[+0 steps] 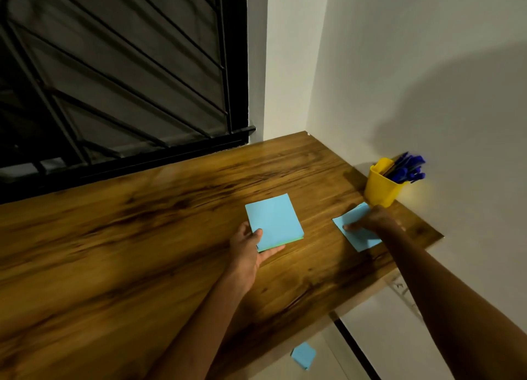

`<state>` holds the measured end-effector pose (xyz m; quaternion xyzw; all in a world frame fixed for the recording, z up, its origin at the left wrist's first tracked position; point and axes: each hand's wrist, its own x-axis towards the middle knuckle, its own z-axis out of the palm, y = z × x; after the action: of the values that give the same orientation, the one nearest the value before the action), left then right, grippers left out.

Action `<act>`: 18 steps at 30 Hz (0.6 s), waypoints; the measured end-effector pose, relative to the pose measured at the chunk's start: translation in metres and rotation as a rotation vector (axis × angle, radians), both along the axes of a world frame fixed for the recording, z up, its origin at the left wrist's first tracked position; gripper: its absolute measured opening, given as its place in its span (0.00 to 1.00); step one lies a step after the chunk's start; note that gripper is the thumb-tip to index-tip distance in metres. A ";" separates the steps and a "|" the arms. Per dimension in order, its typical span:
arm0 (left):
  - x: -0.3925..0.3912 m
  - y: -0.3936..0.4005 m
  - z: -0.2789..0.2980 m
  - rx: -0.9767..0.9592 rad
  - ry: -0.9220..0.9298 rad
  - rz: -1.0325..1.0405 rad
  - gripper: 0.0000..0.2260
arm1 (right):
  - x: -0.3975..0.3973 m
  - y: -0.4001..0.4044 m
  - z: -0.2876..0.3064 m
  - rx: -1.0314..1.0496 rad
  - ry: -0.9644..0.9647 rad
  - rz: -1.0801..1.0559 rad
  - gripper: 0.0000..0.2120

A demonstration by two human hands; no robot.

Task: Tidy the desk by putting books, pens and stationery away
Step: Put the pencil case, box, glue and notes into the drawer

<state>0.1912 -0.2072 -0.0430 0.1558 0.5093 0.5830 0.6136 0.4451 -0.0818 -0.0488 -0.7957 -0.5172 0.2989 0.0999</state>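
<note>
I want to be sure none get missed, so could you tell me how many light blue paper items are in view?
3: a blue pad held by the left hand, a blue sheet under the right hand beside the yellow cup, and another blue piece on the floor.

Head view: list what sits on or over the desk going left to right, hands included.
Left hand holding the blue notepad → blue notepad → loose blue sheet under the right hand → right hand → yellow pen cup with blue pens.
</note>
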 end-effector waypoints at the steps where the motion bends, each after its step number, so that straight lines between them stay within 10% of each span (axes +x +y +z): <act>1: -0.002 -0.002 0.001 -0.003 0.003 0.008 0.11 | -0.001 -0.002 0.000 0.014 0.008 -0.011 0.37; 11: -0.036 -0.035 0.011 -0.033 0.040 0.090 0.14 | -0.038 -0.036 0.023 0.139 0.029 -0.072 0.35; 18: -0.082 -0.083 0.026 -0.082 0.094 0.212 0.15 | -0.138 -0.083 0.065 0.073 0.812 0.028 0.18</act>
<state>0.1088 -0.2902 -0.0175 0.1029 0.5744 0.6154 0.5298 0.3069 -0.1643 0.0167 -0.6018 -0.4566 0.5716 0.3202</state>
